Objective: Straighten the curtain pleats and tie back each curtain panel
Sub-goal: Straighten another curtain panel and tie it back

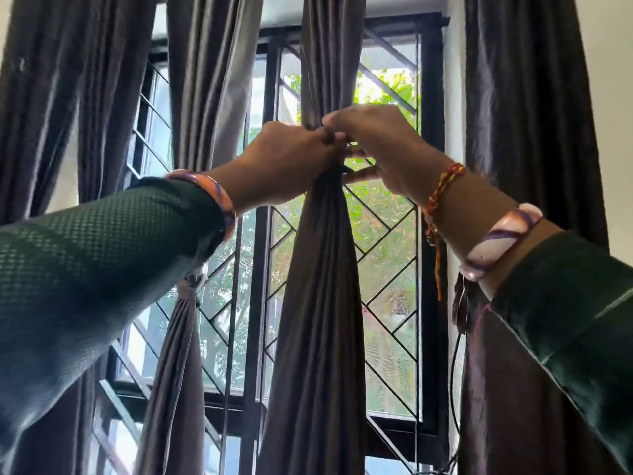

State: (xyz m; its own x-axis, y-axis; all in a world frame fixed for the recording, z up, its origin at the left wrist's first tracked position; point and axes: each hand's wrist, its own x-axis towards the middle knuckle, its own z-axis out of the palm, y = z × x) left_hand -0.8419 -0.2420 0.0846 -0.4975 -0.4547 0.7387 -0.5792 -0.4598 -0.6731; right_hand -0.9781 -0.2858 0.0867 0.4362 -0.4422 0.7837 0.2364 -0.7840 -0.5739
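Here, two hands point(337, 145), four curtain panels point(318, 303)

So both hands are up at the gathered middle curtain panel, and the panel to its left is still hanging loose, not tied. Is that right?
Not quite. In the head view, both the left hand and right hand are at the gathered middle panel, but the panel to its left is already cinched with a tie, not hanging loose.

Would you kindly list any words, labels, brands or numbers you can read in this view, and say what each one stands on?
None: no readable text shows on the curtain panels, the window grille, the bangles or the sleeves.
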